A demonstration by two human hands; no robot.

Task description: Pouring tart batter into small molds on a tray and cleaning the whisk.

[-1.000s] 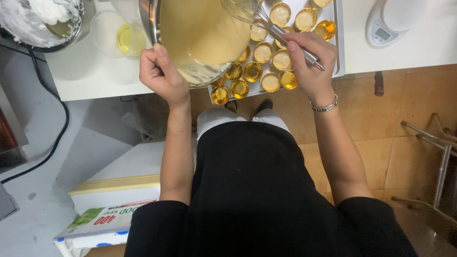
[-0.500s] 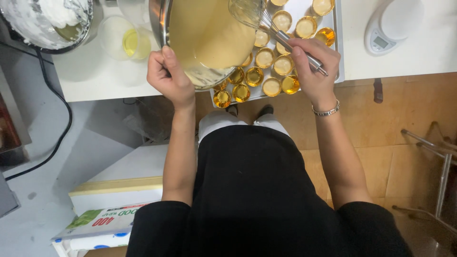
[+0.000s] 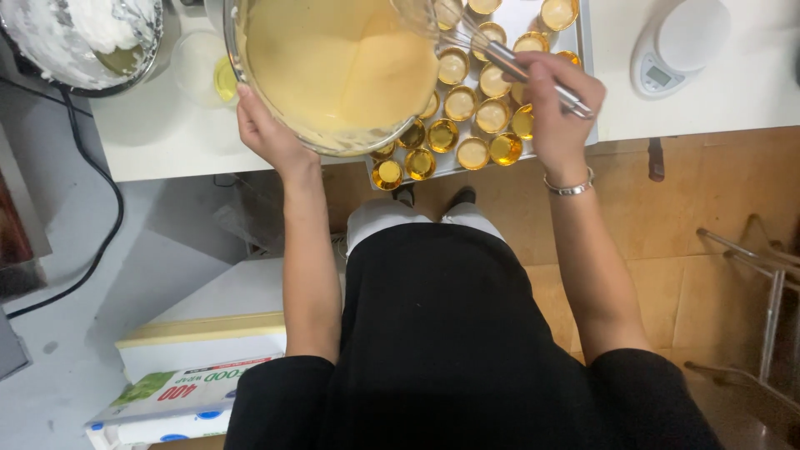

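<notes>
My left hand grips the near rim of a large steel bowl full of pale yellow batter, tilted over a baking tray. My right hand is closed on the metal handle of a whisk whose wires reach into the bowl's right side. On the tray stand several small gold foil cups; some hold batter, the ones nearest the bowl look empty. The bowl hides the tray's left part.
A white counter carries a second bowl with white cream at far left, a small clear cup with yellow liquid, and a white kitchen scale at right. Below are a cardboard-covered floor, a white box and a metal rack.
The bowl and both hands sit slightly further right and higher in view; the bowl stays tilted over the tray, and the whisk stays in the batter.
</notes>
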